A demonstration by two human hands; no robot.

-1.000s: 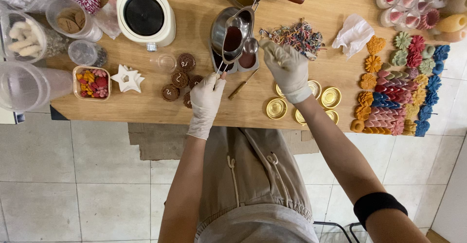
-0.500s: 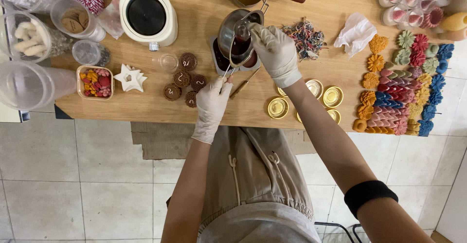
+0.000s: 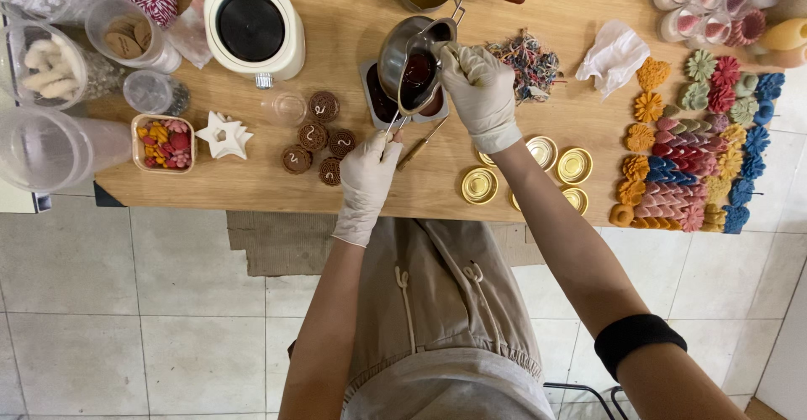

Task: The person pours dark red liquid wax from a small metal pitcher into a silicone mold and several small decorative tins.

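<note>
From the head camera we see our gloved left hand (image 3: 367, 170) pinched around the thin wire handle of a small steel melting pot (image 3: 409, 65), which is tilted over a dark square mould (image 3: 376, 103) on the wooden table (image 3: 353, 16). The pot holds a dark red-brown liquid. Our gloved right hand (image 3: 479, 92) rests closed on the pot's rim at its right side, fingers curled onto the metal. Just left of the mould lie round brown patterned discs (image 3: 315, 138). Shallow gold tin lids (image 3: 480, 184) sit near our right wrist. A white electric hotplate (image 3: 252, 29) stands further left, well apart from the pot.
</note>
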